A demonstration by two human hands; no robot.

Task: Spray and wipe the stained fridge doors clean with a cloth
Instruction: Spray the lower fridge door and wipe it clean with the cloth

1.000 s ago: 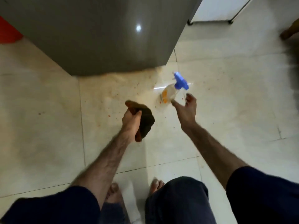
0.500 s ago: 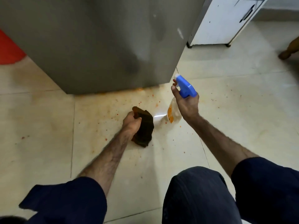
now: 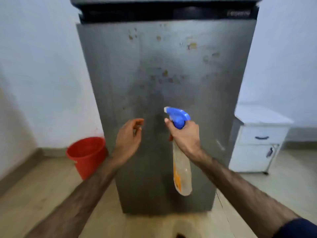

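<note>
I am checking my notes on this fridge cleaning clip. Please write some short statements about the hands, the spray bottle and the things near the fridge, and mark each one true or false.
1. The right hand grips the spray bottle by its neck. True.
2. The left hand holds a cloth. False: it holds nothing, its fingers loosely curled in front of the fridge door.
3. The bottle's trigger head is blue. True.
4. The red bucket stands to the right of the fridge. False: it stands on the floor to the left; the white cabinet is on the right.
5. The fridge door is spotless. False: brownish stains mark its upper half.
</note>
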